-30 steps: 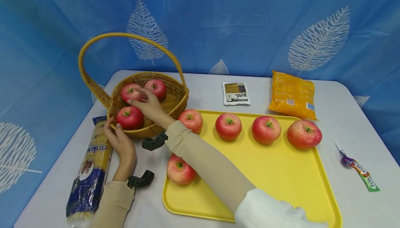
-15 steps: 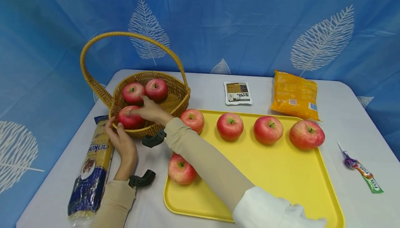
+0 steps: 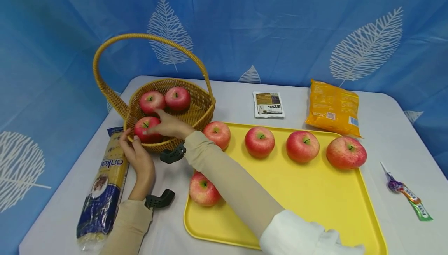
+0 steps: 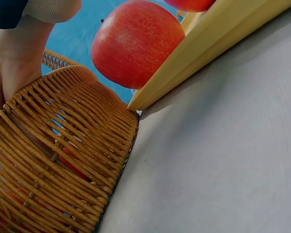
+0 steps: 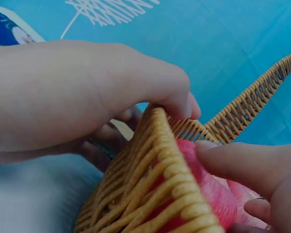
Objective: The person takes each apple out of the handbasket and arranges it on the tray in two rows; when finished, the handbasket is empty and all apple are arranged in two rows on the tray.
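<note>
A wicker basket [image 3: 205, 112] with a tall handle stands at the back left and holds three red apples. My left hand [image 3: 140, 162] grips its near left rim, thumb over the edge and fingers outside, as the right wrist view shows. Inside, my right hand [image 3: 170, 125] holds the front apple [image 3: 141, 126], its thumb [image 5: 233, 162] pressed on the red skin. Behind that hand lie a back-left apple [image 3: 152, 101] and a back-right apple [image 3: 177, 99]. In the left wrist view the woven wall [image 4: 63, 145] fills the lower left, with my right wrist above it.
Right of the basket, a yellow tray [image 3: 297, 196] carries several apples [image 3: 259, 142] along its far and left edges. A long noodle pack [image 3: 105, 185] lies left of my left arm. Farther off are a small flat packet [image 3: 268, 104], an orange bag [image 3: 334, 108] and a lollipop [image 3: 395, 186].
My right hand has moved from between the apples down onto the front apple, which has turned slightly. The left hand has stayed at the rim. The head view has shifted a little.
</note>
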`<state>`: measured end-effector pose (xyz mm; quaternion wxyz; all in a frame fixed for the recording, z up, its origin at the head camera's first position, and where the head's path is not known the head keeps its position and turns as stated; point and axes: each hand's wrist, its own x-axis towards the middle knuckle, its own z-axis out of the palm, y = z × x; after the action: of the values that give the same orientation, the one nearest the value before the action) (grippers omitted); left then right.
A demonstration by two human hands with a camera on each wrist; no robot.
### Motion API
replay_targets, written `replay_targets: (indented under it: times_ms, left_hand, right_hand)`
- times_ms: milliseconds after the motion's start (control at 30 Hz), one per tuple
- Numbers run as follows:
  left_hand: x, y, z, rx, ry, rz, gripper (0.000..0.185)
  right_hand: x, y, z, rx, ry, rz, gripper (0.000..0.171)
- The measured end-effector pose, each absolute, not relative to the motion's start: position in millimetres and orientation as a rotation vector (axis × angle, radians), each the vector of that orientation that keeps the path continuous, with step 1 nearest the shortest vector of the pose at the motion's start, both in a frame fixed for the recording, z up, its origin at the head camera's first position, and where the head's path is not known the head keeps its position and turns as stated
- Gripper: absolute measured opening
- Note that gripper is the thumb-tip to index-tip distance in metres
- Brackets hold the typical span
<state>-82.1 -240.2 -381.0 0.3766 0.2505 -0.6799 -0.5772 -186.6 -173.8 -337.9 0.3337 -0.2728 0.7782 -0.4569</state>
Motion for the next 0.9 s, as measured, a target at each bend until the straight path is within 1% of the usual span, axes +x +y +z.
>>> replay_targets:
  times_ms: [167, 333, 433, 667, 900]
  left_hand:
    - [-86.3, -248.9, -394.3, 0.647, -1.733, -1.468, 0.035]
    - [-86.7, -250.5, -395.8, 0.651, -1.734, -1.458, 0.035]
    - [-85.3, -246.3, -389.1, 0.642, -1.733, -1.472, 0.036]
    - [-79.8, -230.9, -367.9, 0.632, -1.73, -1.484, 0.037]
    - [-78.8, -229.9, -367.6, 0.653, -1.73, -1.471, 0.036]
  right_hand:
    - [-184.3, -174.4, -338.2, -0.777, 2.145, -1.086, 0.088]
    - [-180.0, -176.5, -337.1, -0.776, 2.238, -1.032, 0.095]
    - [-177.5, -176.5, -335.9, -0.772, 2.289, -0.996, 0.093]
    - [-177.1, -176.1, -335.3, -0.875, 2.341, -0.934, 0.078]
    - [-178.1, -178.5, -338.2, -0.925, 2.321, -0.938, 0.082]
